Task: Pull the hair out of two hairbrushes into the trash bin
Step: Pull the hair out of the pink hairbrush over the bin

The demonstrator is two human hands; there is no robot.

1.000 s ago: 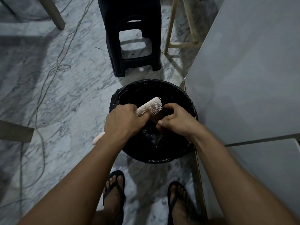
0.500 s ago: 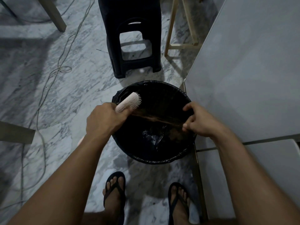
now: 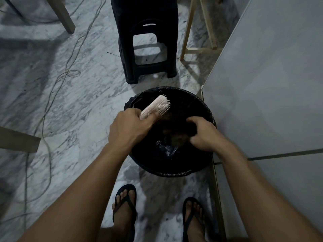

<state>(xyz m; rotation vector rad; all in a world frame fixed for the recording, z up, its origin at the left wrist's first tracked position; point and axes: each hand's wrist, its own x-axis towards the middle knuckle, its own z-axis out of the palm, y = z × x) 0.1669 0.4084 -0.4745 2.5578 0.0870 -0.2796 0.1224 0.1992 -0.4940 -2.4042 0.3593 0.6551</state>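
A round trash bin (image 3: 174,172) lined with a black bag stands on the marble floor in front of my feet. My left hand (image 3: 129,126) grips a pale pink hairbrush (image 3: 155,107) by its handle, its bristled head tilted up over the bin's left side, bristles facing right. My right hand (image 3: 204,135) is inside the bin's right half, fingers curled around a dark brown clump of hair (image 3: 176,135) that hangs over the bag. Only one hairbrush is in view.
A black plastic stool (image 3: 146,41) stands just beyond the bin. A grey cabinet or appliance (image 3: 271,84) fills the right side. Wooden legs (image 3: 197,32) stand at the back right, another leg (image 3: 61,14) at the back left. Cables (image 3: 57,81) trail across the floor on the left.
My hands had pulled apart, stretching a strand of hair from the brush. Now they have come back together over the bin, and the hair is bunched in my right hand.
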